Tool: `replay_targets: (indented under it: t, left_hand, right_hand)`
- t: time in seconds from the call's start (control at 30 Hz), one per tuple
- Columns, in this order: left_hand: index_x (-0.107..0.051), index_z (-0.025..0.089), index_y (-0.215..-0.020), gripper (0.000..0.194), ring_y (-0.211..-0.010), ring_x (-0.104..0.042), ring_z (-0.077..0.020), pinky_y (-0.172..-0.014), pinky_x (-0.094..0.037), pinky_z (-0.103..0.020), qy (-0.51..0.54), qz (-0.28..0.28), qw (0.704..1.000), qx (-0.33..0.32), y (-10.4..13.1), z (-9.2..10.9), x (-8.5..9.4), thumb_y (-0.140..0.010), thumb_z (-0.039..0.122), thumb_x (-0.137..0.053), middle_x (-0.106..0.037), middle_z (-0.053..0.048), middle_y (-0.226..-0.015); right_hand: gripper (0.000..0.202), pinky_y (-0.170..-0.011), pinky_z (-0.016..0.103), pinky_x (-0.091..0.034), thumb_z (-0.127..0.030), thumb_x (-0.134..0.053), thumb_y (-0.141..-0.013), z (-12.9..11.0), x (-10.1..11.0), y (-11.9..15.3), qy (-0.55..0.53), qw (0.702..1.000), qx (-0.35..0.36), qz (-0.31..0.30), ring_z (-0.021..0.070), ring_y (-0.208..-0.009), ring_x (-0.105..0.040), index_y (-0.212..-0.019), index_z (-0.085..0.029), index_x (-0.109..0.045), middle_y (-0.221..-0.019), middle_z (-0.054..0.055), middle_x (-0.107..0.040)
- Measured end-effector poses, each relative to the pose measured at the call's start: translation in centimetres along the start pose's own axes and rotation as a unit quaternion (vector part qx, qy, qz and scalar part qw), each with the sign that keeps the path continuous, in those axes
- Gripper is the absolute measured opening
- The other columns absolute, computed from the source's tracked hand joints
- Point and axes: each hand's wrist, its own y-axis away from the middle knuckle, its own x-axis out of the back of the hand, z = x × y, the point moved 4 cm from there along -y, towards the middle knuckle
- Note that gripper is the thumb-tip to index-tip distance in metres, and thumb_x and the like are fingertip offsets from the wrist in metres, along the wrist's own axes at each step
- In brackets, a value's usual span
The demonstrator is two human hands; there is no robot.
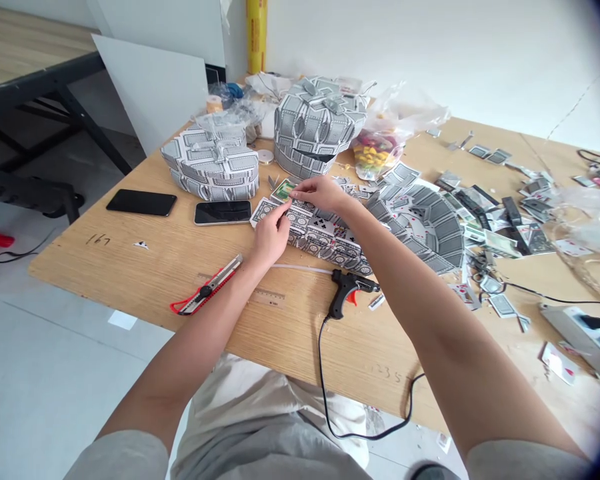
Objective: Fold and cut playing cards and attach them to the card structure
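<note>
My left hand (272,235) is closed at the near edge of a strip of joined playing cards (320,230). Its fingertips press on the patterned cards. My right hand (323,193) reaches over from the right, thumb and fingers pinched on the edge of a green-faced card (283,191) at the strip's far left end. Both hands' fingertips nearly meet there. At its right the strip lies beside a round card-built basket (443,223). A black glue gun (344,293) with an orange trigger lies on the table nearer me.
Behind stand two larger card-built pieces, one low (213,163) and one tall (320,120). Two phones (141,202) lie at left, a red utility knife (207,287) by my left forearm. Loose cards (500,240) and a power strip (583,337) are at right. The glue gun's cord hangs over the edge.
</note>
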Motion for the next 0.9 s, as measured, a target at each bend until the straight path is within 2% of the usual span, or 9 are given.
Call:
replay_targets:
  t: [0.2,0.33,0.5,0.57,0.63,0.7,0.77,0.83,0.9]
  left_hand:
    - [-0.081,0.018,-0.134,0.045,-0.146,-0.067,-0.0244,-0.131,-0.047,-0.042,-0.009,-0.012,1.000,-0.007,0.3,0.3,-0.1,-0.105,0.006,-0.049,-0.074,-0.009,-0.149]
    - [-0.081,0.020,-0.135,0.044,-0.146,-0.066,-0.0241,-0.130,-0.048,-0.043,-0.006,-0.017,1.000,-0.008,0.2,0.0,0.0,-0.106,0.009,-0.049,-0.074,-0.007,-0.149]
    - [-0.079,0.019,-0.136,0.037,-0.141,-0.070,-0.0253,-0.126,-0.053,-0.042,-0.012,-0.015,1.000,-0.020,0.1,-0.4,-0.1,-0.109,0.018,-0.055,-0.077,-0.009,-0.145]
    - [-0.078,0.020,-0.137,0.035,-0.140,-0.071,-0.0264,-0.124,-0.054,-0.043,-0.019,-0.016,0.999,-0.030,0.1,-0.4,0.0,-0.109,0.021,-0.057,-0.077,-0.010,-0.145]
    - [-0.077,0.020,-0.137,0.034,-0.140,-0.071,-0.0277,-0.123,-0.055,-0.045,-0.028,-0.018,0.998,-0.044,0.2,-0.2,0.0,-0.110,0.022,-0.057,-0.077,-0.011,-0.146]
    - [-0.076,0.019,-0.138,0.034,-0.141,-0.070,-0.0288,-0.124,-0.054,-0.048,-0.037,-0.019,0.997,-0.061,0.3,0.0,0.1,-0.111,0.022,-0.055,-0.076,-0.013,-0.147]
    - [-0.074,0.018,-0.138,0.035,-0.144,-0.067,-0.0290,-0.127,-0.051,-0.050,-0.046,-0.019,0.996,-0.078,0.4,0.3,0.2,-0.111,0.022,-0.052,-0.073,-0.015,-0.150]
    - [-0.074,0.019,-0.138,0.036,-0.148,-0.065,-0.0277,-0.129,-0.048,-0.050,-0.053,-0.020,0.994,-0.092,0.5,0.6,0.2,-0.111,0.022,-0.051,-0.070,-0.014,-0.155]
    - [-0.075,0.020,-0.138,0.037,-0.150,-0.062,-0.0265,-0.131,-0.047,-0.049,-0.062,-0.026,0.992,-0.111,0.7,1.1,0.2,-0.111,0.023,-0.050,-0.067,-0.014,-0.159]
  right_hand:
    - [0.044,-0.067,0.032,-0.041,-0.060,-0.094,-0.077,0.2,-0.2,-0.7,-0.015,1.000,-0.021,-0.001,0.0155,-0.067,-0.052,-0.078,-0.017,-0.082,-0.069,0.001,-0.070]
    - [0.048,-0.072,0.032,-0.047,-0.065,-0.094,-0.075,-0.1,0.1,-0.4,-0.011,1.000,-0.029,-0.006,0.0175,-0.072,-0.060,-0.079,-0.018,-0.085,-0.074,0.003,-0.076]
    - [0.034,-0.078,0.032,-0.052,-0.051,-0.090,-0.087,-0.8,0.1,-0.2,0.018,0.999,-0.033,0.003,0.0194,-0.077,-0.068,-0.079,-0.018,-0.086,-0.080,0.004,-0.082]
    - [0.028,-0.077,0.034,-0.052,-0.042,-0.089,-0.089,-1.2,0.2,-0.1,0.042,0.998,-0.038,0.027,0.0217,-0.076,-0.070,-0.078,-0.017,-0.085,-0.078,0.006,-0.081]
    - [0.020,-0.080,0.035,-0.053,-0.035,-0.088,-0.090,-2.0,0.4,0.6,0.068,0.995,-0.036,0.067,0.0250,-0.082,-0.073,-0.084,-0.015,-0.085,-0.085,0.009,-0.083]
    - [0.016,-0.090,0.038,-0.054,-0.029,-0.085,-0.092,-3.0,0.9,2.2,0.094,0.988,-0.024,0.120,0.0286,-0.097,-0.075,-0.098,-0.014,-0.085,-0.102,0.013,-0.085]
    - [0.016,-0.101,0.040,-0.052,-0.026,-0.074,-0.101,-4.1,1.2,5.0,0.111,0.981,0.001,0.157,0.0291,-0.108,-0.075,-0.108,-0.016,-0.084,-0.112,0.014,-0.084]
    - [0.017,-0.102,0.040,-0.053,-0.020,-0.066,-0.102,-5.1,1.2,8.7,0.141,0.971,0.059,0.186,0.0286,-0.104,-0.075,-0.108,-0.017,-0.082,-0.109,0.012,-0.084]
    - [0.021,-0.099,0.042,-0.056,-0.017,-0.061,-0.103,-5.8,0.5,12.7,0.180,0.957,0.128,0.186,0.0303,-0.105,-0.075,-0.107,-0.020,-0.082,-0.108,0.011,-0.082]
